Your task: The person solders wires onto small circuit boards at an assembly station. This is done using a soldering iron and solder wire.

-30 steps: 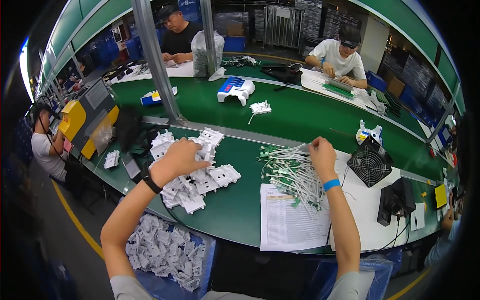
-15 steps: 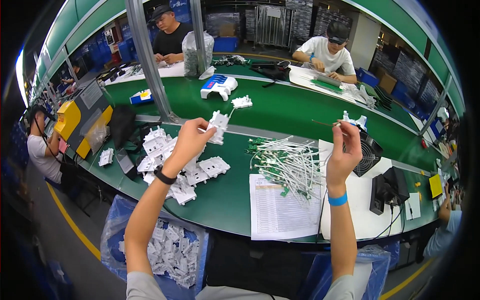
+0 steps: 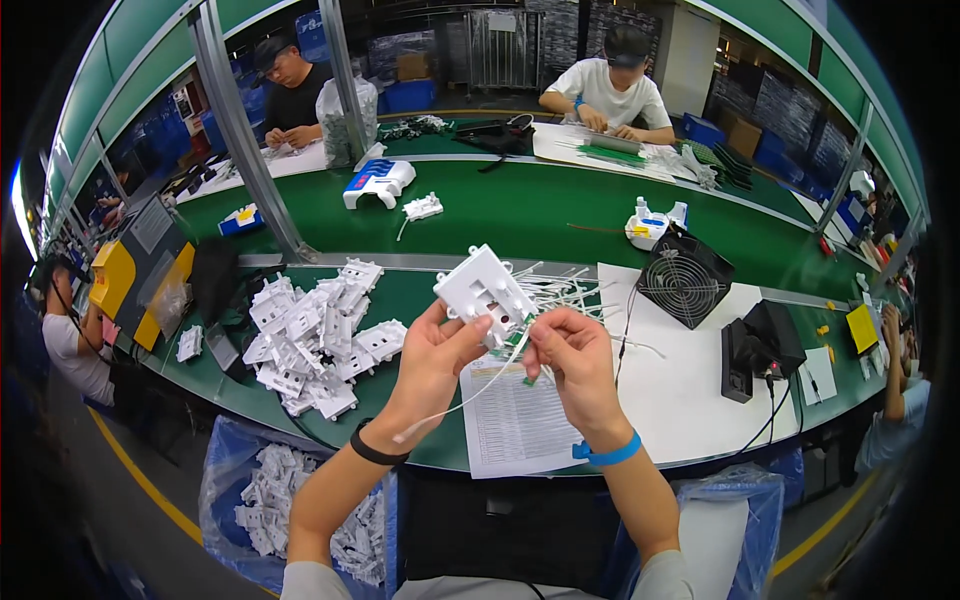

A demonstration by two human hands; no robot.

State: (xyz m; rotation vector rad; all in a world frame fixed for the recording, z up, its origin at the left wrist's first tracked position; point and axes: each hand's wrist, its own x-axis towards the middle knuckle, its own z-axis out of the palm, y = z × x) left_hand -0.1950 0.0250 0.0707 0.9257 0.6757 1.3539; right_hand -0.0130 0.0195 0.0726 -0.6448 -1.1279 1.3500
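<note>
My left hand [image 3: 425,368] grips a white plastic housing [image 3: 478,280] by its lower left side, tilted over the bench. Right beside it, the closed fingers of my right hand [image 3: 575,362] pinch a small green circuit board [image 3: 529,321] against the housing's right edge. From there a white cable [image 3: 462,403] curves down and left across my left wrist. Behind my hands lies a heap of white cables [image 3: 572,292] with green boards, partly hidden. To the left is a pile of white housings [image 3: 315,330]. A printed sheet [image 3: 505,440] lies below my hands.
A black fan [image 3: 687,285] and a black power adapter [image 3: 765,345] stand on the right. On the green conveyor [image 3: 520,215] are blue-and-white shells [image 3: 378,185] and a wired white housing [image 3: 422,207]. A bin of white parts [image 3: 270,500] sits below left. Co-workers sit across.
My hands have come together from far apart, bringing the white housing to the middle. The right hand now has a green board with a white cable. The view has shifted right.
</note>
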